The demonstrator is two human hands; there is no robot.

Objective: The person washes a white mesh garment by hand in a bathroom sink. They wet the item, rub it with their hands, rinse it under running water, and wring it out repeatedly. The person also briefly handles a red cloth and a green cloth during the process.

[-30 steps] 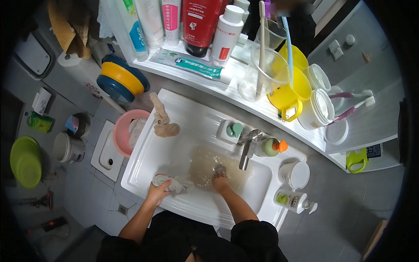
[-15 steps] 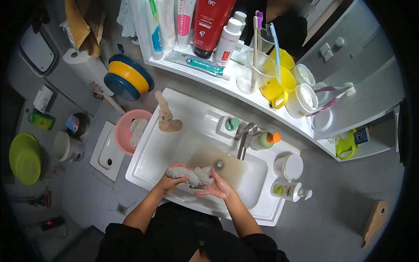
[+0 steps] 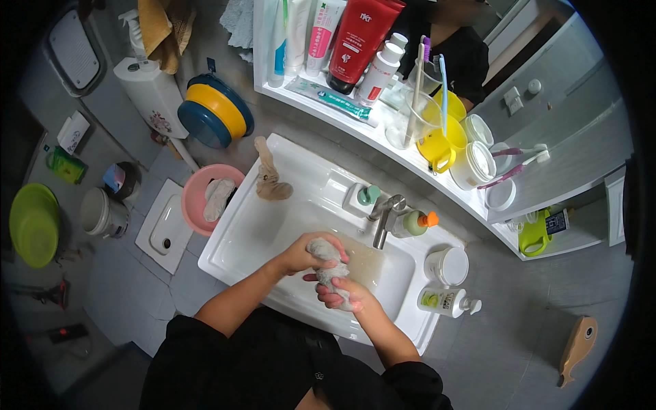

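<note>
Over the white sink point(image 3: 232, 254), my left hand point(image 3: 298, 253) is closed round the upper end of a wet, bunched grey-white sock point(image 3: 333, 272). My right hand point(image 3: 350, 295) grips its lower end, so the sock is squeezed between the two. Cloudy water point(image 3: 365, 263) stands in the bowl beneath, and my hands hide the drain. A beige sock point(image 3: 272, 188) lies draped on the sink's far left rim. Behind the bowl is a metal tap point(image 3: 386, 222), apart from both hands.
Left of the sink, a pink basin point(image 3: 195, 198) holds light-coloured cloth. A soap bottle with an orange top point(image 3: 413, 222), a white tub point(image 3: 447, 265) and a pump bottle point(image 3: 441, 301) stand along the right. Above hangs a shelf point(image 3: 383, 137) with tubes, cups and toothbrushes.
Both hands have closed tightly on the sock, which has turned from lying sideways to nearly upright. My left hand has moved right and farther up. The right hand's fingers, spread before, now wrap round it.
</note>
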